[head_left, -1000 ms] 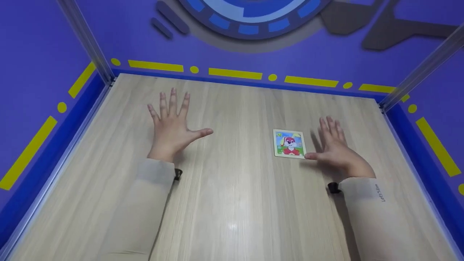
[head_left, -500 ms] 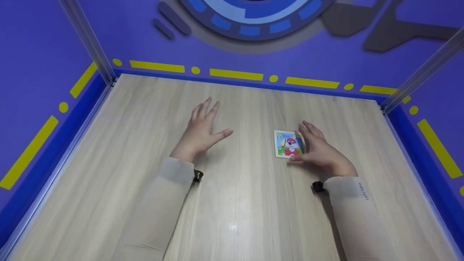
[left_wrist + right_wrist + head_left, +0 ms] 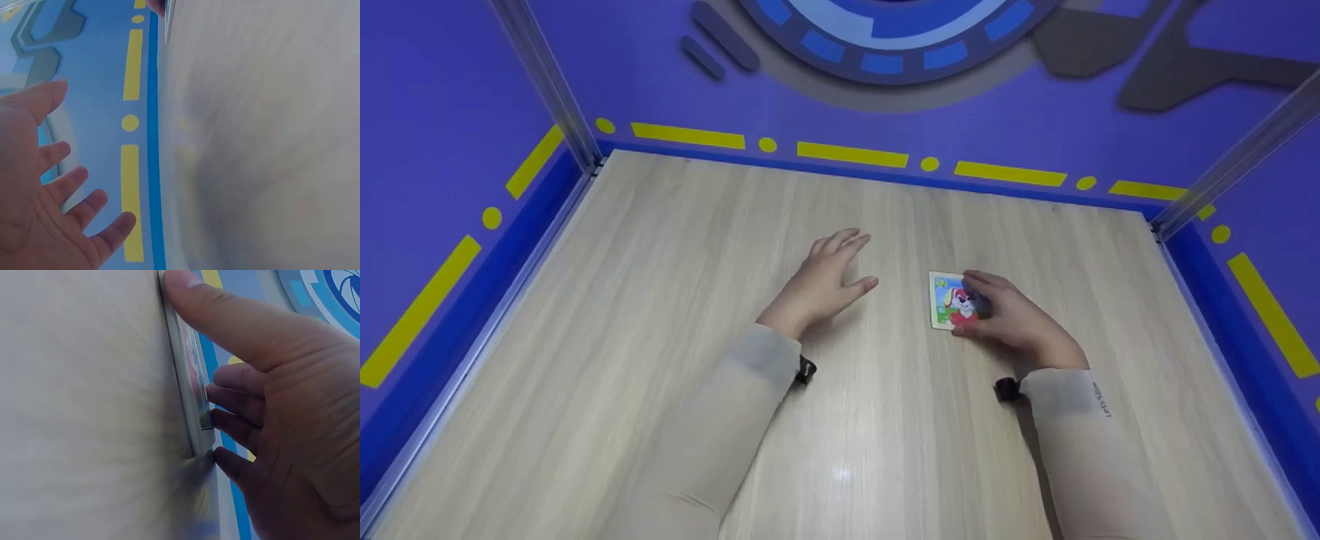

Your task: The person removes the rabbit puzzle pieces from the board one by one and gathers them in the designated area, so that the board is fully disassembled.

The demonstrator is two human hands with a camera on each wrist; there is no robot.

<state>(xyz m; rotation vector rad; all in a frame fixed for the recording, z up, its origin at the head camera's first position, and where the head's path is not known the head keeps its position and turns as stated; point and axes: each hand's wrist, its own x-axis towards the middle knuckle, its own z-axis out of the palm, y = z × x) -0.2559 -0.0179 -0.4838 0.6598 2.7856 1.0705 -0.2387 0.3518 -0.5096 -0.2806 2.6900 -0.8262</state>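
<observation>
Square picture card (image 3: pixel 945 301): pale border, red-and-white cartoon animal on blue/green. Sits right of centre on tabletop (image 3: pixel 847 427), toward far edge. Right hand (image 3: pixel 1012 315) part-closed across it, thumb at near edge, fingers at far edge. Left hand (image 3: pixel 821 283) loosely spread, holding nothing.

Card (image 3: pixel 944 306) on tbl (image 3: pixel 855 420) – btwn L hand (image 3: pixel 823 283) & R hand (image 3: pixel 1021 319).
</observation>
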